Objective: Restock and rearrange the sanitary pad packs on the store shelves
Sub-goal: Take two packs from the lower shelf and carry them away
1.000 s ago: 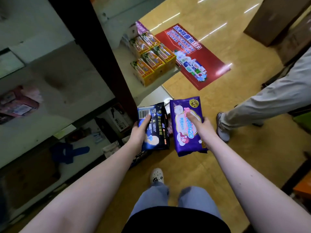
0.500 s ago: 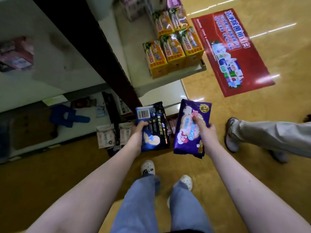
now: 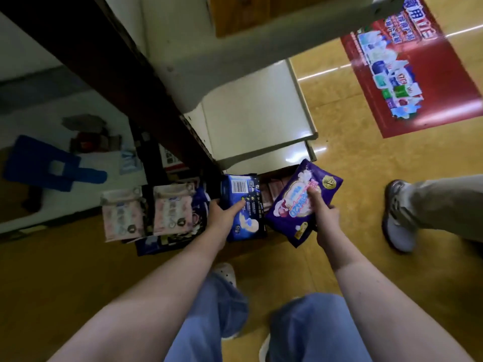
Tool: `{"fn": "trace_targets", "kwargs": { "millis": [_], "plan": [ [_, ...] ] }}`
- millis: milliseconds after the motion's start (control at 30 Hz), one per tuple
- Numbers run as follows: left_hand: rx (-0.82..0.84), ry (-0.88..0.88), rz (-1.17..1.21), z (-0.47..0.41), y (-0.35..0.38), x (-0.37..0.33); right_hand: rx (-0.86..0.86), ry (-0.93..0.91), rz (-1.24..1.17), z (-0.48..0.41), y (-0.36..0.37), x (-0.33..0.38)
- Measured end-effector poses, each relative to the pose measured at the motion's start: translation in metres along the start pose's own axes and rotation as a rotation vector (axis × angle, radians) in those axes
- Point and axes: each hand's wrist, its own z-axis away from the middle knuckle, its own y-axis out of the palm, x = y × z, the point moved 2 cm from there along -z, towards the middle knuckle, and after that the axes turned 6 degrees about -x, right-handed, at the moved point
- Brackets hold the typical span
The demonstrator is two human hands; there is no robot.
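Head view: blue pack [image 3: 252, 197] tight in left hand [image 3: 222, 216], purple pack [image 3: 292, 207] tight in right hand [image 3: 325, 218]

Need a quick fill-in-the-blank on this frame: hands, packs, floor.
The left hand grips the barcode pack, which is dark ____. The right hand holds the cartoon pack, which is ____. The floor poster is mainly ____.
Missing: blue; purple; red.
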Motion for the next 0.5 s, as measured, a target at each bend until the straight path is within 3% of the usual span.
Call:
{"fn": "trace_targets", "kwargs": {
  "millis": [300,500],
  "plan": [
    [-0.196,0.045,0.08,-0.102,0.076,0.056,-0.04,0.067,-0.027,-0.124,0.048,-0.053],
    [-0.284,-0.231,0.379,-0.145,0.122,0.118,-0.063,0.078,-0.154,-0.181,0.075,-0.089]
  ]
}}
